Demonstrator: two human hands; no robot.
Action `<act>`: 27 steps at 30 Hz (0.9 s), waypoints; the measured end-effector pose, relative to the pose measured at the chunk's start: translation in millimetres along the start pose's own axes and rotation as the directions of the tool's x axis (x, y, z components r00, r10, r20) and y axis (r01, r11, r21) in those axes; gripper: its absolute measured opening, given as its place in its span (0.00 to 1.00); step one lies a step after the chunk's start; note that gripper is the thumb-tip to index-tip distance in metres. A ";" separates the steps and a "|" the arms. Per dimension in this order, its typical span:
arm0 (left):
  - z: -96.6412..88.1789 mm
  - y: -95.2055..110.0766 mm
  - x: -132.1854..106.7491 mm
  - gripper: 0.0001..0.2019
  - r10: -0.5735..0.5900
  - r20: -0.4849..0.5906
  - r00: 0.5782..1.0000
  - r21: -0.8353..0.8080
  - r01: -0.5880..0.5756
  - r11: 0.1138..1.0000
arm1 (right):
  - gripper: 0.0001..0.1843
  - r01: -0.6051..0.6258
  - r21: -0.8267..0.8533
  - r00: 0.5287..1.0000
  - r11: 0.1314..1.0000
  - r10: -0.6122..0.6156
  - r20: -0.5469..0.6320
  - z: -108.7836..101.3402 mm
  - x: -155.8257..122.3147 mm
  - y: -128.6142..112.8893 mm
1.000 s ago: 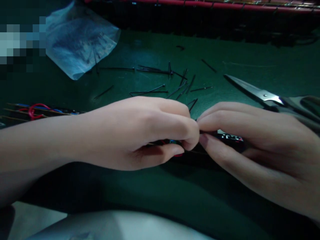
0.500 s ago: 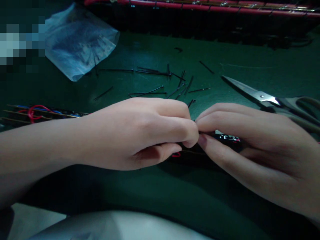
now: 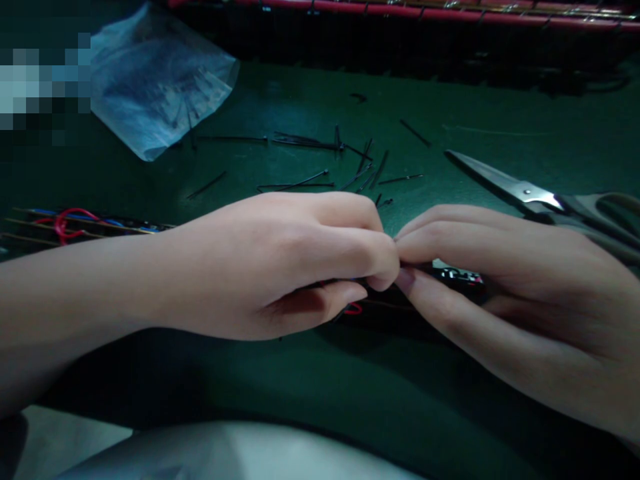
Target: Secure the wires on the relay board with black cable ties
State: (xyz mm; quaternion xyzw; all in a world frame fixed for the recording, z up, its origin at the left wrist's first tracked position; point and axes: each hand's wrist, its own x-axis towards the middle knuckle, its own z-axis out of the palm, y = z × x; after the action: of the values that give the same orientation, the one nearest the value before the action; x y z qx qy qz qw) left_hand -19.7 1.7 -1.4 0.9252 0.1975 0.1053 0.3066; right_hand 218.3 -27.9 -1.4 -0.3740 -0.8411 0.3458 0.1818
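Observation:
A long dark wire bundle (image 3: 107,224) with red and blue wires and thin brass-coloured strands runs beneath both hands. My left hand (image 3: 300,267) is closed over it, fingers curled and thumb tucked under; a red wire loop (image 3: 354,309) shows by the thumb tip. My right hand (image 3: 490,280) pinches with thumb and forefinger right against the left fingertips. What sits in that pinch is mostly hidden; only something thin and dark shows there. Behind the pinch, a shiny dark part (image 3: 457,275) of the bundle is visible under the right palm.
Several black cable ties (image 3: 305,142) lie scattered on the green tabletop (image 3: 300,380). A clear plastic bag (image 3: 160,87) with more ties is at the back left. Scissors (image 3: 530,193) lie at the right, near my right hand. A long red-edged black assembly (image 3: 400,43) spans the back.
Both hands keep the same grip and have shifted very slightly. The view has moved a little; the things on the table stay put.

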 end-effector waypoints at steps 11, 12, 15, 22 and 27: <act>1.1 -1.7 1.7 0.10 -0.001 0.006 1.000 -0.047 0.002 0.999 | 0.08 0.023 -0.028 0.998 0.999 -0.025 -0.053 4.1 -1.1 3.7; 1.0 -1.6 1.5 0.10 -0.002 0.009 1.000 -0.049 0.002 0.999 | 0.08 0.030 -0.025 0.998 0.999 -0.031 -0.055 4.1 -0.9 3.3; 1.0 -1.1 1.3 0.10 0.001 0.012 1.000 -0.054 0.000 0.999 | 0.08 0.041 -0.025 0.998 0.999 -0.042 -0.054 3.2 0.4 2.2; 1.2 -0.7 2.5 0.10 -0.002 0.011 1.000 -0.051 0.002 0.999 | 0.08 0.042 -0.046 0.998 0.998 -0.044 -0.048 2.0 1.9 3.5; 0.9 -1.0 2.3 0.10 -0.001 0.011 1.000 -0.058 0.002 0.998 | 0.08 0.037 -0.046 0.998 0.998 -0.040 -0.050 3.4 3.5 6.7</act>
State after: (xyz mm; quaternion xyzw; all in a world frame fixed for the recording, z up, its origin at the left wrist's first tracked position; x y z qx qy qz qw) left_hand -17.6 3.1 -2.5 0.9163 0.1935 0.1058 0.3343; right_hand 217.4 -23.5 -8.4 -0.3704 -0.8509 0.3135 0.2014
